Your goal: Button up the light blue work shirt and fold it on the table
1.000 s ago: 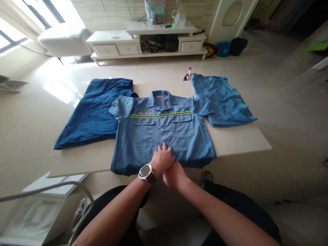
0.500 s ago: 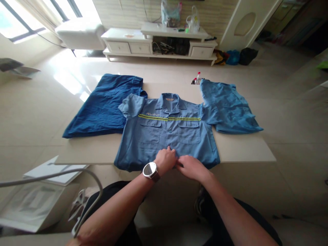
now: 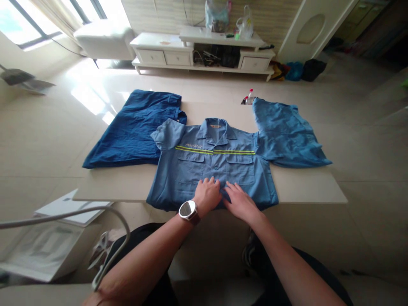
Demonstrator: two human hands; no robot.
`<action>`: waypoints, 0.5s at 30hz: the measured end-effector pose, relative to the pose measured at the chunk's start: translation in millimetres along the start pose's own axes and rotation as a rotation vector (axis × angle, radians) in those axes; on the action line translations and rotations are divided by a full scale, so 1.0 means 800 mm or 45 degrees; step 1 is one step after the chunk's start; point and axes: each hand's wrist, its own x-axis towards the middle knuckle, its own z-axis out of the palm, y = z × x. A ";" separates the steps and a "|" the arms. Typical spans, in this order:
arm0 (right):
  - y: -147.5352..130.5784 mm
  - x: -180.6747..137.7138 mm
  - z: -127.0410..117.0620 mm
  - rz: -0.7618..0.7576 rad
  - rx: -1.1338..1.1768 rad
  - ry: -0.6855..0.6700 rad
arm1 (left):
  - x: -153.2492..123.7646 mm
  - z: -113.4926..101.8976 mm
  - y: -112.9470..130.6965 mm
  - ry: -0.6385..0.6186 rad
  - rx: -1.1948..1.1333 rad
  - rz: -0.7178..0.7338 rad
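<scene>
A blue short-sleeved work shirt (image 3: 191, 170) lies front up, its collar at the far side and its hem hanging over the table's near edge. Yellow stripes cross the chest above two flap pockets, and the placket looks closed. My left hand (image 3: 208, 195), with a watch (image 3: 188, 209) on its wrist, rests on the lower front, fingers laid on the cloth. Just right of it, my right hand (image 3: 239, 200) lies on the same cloth with its fingers stretched and slightly apart. Neither hand visibly grips the fabric.
On the pale table (image 3: 306, 187), a folded dark blue garment (image 3: 134, 131) lies left and a lighter blue garment (image 3: 290, 131) right, both beside the shirt. Bottles with red caps (image 3: 249, 97) show past the far edge. A grey cable (image 3: 124, 225) loops near my left arm.
Both hands have loosened from a closed pose at the shirt's lower middle. Their fingers now extend flatter on the cloth, slightly farther up the front. The view has shifted slightly.
</scene>
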 end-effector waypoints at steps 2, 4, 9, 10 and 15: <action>0.000 -0.001 0.000 0.021 -0.019 -0.035 | 0.000 0.001 0.000 -0.057 0.016 -0.026; -0.001 -0.001 -0.001 0.031 -0.040 -0.052 | 0.000 0.001 0.000 -0.134 0.023 -0.034; -0.005 -0.003 -0.007 0.028 -0.057 -0.007 | 0.001 0.002 0.004 -0.172 0.046 -0.022; -0.005 -0.003 -0.008 0.029 -0.058 0.002 | 0.001 0.003 0.005 -0.172 0.048 -0.015; 0.000 0.000 -0.006 0.038 -0.048 0.047 | 0.001 0.002 0.008 -0.193 0.049 0.069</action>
